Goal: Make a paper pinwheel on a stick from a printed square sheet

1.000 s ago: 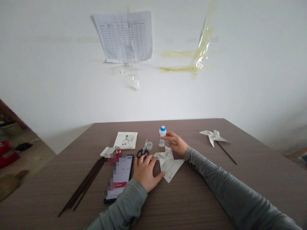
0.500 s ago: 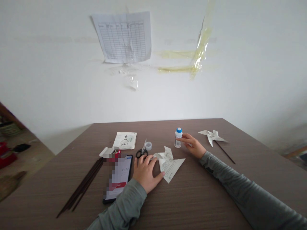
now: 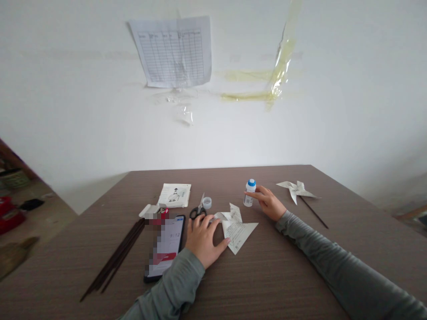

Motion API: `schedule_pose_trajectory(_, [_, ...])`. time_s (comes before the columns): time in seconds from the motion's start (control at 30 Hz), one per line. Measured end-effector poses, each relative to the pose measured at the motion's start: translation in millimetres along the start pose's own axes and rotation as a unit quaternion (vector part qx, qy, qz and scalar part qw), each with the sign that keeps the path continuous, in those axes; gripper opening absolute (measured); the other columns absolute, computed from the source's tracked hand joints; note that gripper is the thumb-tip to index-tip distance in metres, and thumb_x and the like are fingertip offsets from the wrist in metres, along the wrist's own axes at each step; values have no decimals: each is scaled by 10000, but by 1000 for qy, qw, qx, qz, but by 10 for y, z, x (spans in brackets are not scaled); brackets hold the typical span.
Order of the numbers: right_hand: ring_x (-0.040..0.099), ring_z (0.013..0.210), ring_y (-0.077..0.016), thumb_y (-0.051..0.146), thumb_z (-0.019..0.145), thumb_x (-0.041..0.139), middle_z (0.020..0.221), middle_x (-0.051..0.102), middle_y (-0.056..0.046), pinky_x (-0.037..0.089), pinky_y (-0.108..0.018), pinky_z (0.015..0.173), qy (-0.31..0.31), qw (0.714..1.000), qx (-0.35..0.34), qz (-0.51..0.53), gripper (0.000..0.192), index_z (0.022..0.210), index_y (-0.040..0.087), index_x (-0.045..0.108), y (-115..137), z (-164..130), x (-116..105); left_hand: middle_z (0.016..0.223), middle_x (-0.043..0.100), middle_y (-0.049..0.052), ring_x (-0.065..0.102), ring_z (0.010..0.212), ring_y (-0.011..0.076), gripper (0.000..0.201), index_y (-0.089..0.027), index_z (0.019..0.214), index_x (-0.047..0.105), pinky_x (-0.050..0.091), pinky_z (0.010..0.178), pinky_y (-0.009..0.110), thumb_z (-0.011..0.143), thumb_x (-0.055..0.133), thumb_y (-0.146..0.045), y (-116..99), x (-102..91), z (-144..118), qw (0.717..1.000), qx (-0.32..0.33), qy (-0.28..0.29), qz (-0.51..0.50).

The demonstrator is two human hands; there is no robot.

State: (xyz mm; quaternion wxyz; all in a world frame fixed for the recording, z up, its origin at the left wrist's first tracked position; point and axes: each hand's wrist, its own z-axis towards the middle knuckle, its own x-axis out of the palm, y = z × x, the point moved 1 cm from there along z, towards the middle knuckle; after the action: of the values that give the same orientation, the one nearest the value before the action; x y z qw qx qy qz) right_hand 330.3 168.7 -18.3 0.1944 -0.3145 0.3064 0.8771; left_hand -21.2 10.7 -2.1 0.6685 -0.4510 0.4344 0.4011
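Note:
A folded paper pinwheel [image 3: 239, 235] with printed text lies on the table in front of me. My left hand [image 3: 204, 240] rests at its left side with fingers spread, the thumb and fingertips touching the paper and covering part of it. Beyond the pinwheel, my right hand [image 3: 269, 203] has its fingers around a small white glue bottle [image 3: 248, 199] with a blue top. The bottle leans slightly to the right, its base at or close to the tabletop. Black-handled scissors [image 3: 198, 212] and a clear round cap [image 3: 207, 203] lie just past my left fingers.
Farther right on the table [image 3: 283, 275] is another pinwheel [image 3: 296, 192] fixed to a dark stick [image 3: 315, 213]. At left lie a phone [image 3: 168, 249], several dark sticks [image 3: 115, 258], a small red-and-white box [image 3: 163, 212] and a stack of paper squares [image 3: 175, 196]. A wall stands behind.
The glue bottle has tipped slightly to the right in my right hand's fingers. My left hand and the pinwheel beside it stay in place.

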Motion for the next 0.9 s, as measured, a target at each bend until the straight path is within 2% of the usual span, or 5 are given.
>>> schedule_pose_trajectory(0.17, [846,1239,-353,112,1043,662,1270,908,-104,644,-761,1356,-29,999,-24,-31,614,1449,409,1014,8,17,-14,1726,880,114,719,1672,532,590,-391,1599,931,552,1445,793,1072,942,-657,-48,-51,9,1000,-12,-3,0])
schedule_pose_trajectory(0.43, [785,1073,-365,155,1094,623,1076,789,-103,728,-652,1171,-97,993,2,-66,614,1551,368,972,67,-28,-40,1678,902,119,768,1602,487,501,-356,1580,929,593,1414,738,1113,908,-538,-58,-27,30,1000,0,-15,-5])
schedule_pose_trajectory(0.73, [889,1091,-408,266,1057,761,1166,942,-108,786,-605,1062,-124,989,62,-43,648,1692,323,878,173,-100,-23,1698,902,124,784,1612,475,476,-337,1607,926,609,1429,738,1141,885,-426,-130,-51,54,1000,6,-5,-8])
schedule_pose_trajectory(0.83, [958,1202,-435,446,1074,884,1376,998,-150,813,-603,1099,-140,985,98,19,539,1588,290,930,282,-82,36,1717,893,135,779,1617,481,468,-331,1608,935,610,1425,757,1152,858,-402,-135,-60,51,1000,11,0,-8])
schedule_pose_trajectory(0.9, [983,1178,-444,577,1061,931,1375,1014,-155,828,-615,1101,-136,981,122,67,474,1427,280,980,375,-52,73,1713,894,139,780,1611,490,452,-337,1583,948,611,1415,779,1145,858,-398,-139,-58,46,1000,17,-2,-7])
